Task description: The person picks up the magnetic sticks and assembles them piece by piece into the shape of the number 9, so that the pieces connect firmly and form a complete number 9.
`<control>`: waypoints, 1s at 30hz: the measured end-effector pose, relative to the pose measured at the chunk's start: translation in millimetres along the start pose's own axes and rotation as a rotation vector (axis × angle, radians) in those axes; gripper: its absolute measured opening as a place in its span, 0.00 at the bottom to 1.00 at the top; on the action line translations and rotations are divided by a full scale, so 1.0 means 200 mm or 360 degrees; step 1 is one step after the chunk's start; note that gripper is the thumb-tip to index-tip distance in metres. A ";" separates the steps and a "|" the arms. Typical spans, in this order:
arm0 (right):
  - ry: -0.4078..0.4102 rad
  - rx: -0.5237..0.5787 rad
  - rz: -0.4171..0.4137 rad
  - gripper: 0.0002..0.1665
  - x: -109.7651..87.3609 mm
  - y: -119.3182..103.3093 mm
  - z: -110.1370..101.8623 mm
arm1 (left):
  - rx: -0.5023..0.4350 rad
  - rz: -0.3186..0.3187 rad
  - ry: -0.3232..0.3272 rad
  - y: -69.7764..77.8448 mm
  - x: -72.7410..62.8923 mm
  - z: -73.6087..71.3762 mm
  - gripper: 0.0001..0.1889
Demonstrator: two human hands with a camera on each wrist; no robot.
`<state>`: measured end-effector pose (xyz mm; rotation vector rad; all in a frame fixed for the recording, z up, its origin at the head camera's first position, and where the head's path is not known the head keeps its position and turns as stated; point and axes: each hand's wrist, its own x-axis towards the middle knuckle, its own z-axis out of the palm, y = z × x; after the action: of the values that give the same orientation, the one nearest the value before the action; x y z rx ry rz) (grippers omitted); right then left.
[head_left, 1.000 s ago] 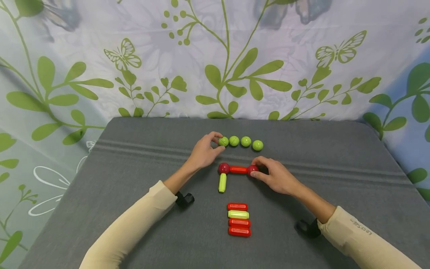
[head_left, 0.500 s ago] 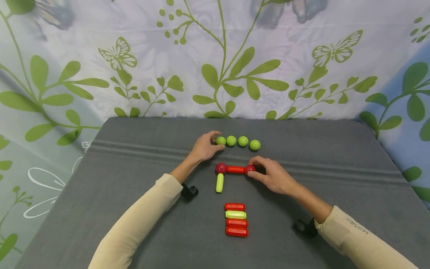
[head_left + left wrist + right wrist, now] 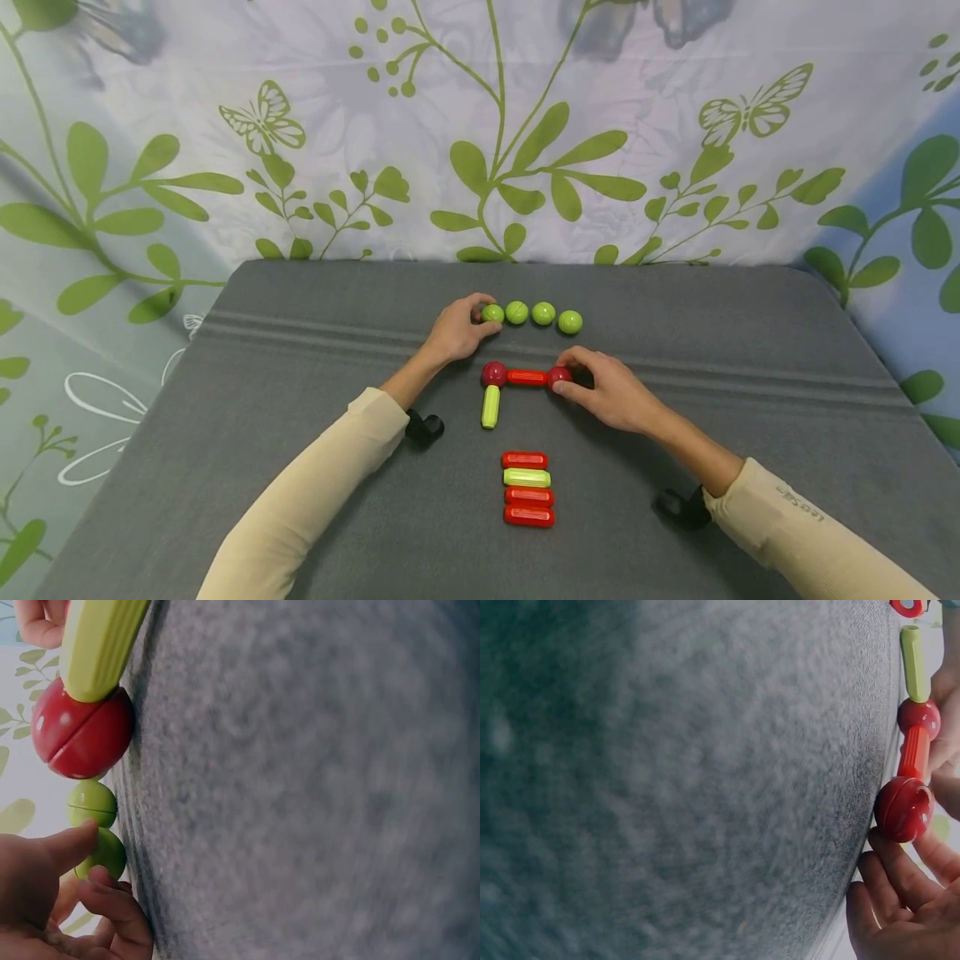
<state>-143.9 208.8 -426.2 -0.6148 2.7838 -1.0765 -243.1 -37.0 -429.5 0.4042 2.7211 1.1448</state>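
Observation:
My left hand [image 3: 456, 328] has its thumb and fingers on either side of the leftmost green ball [image 3: 492, 313], at the end of a row of green balls. In the left wrist view, thumb and fingertips touch that green ball [image 3: 105, 853]. My right hand [image 3: 611, 389] pinches a red ball [image 3: 558, 378] at the right end of a red rod [image 3: 527, 377]. This rod joins a second red ball [image 3: 494, 374], from which a yellow-green rod [image 3: 491, 407] points toward me. The right wrist view shows fingertips against the held red ball [image 3: 904, 809].
Nearer to me lies a stack of loose rods: a red rod [image 3: 525, 460], a yellow-green rod [image 3: 527, 477] and more red ones. Other green balls [image 3: 543, 313] sit right of my left hand. A patterned cloth [image 3: 420, 150] hangs behind the grey table [image 3: 337, 283].
The left thumb and fingers have settled a little further round the leftmost green ball. The right hand stays on the red ball. The whole view has shifted slightly.

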 end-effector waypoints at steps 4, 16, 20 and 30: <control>0.0005 0.0008 0.0011 0.21 0.00 0.00 0.00 | 0.0008 0.0001 -0.0005 0.00 0.00 0.00 0.22; 0.0001 -0.0028 -0.0045 0.13 0.01 0.01 0.00 | 0.0030 0.0009 -0.0022 -0.01 -0.01 0.00 0.22; 0.0003 -0.0013 -0.0032 0.14 0.01 0.01 0.00 | 0.0019 0.0020 -0.0019 -0.01 -0.01 0.00 0.21; 0.0003 0.0005 -0.0020 0.13 0.00 0.01 0.00 | -0.0110 -0.0004 -0.0014 -0.02 -0.05 -0.01 0.20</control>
<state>-145.4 211.1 -427.6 -0.6324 2.7834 -1.0842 -233.8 -44.0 -430.3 0.3956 2.6649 1.2294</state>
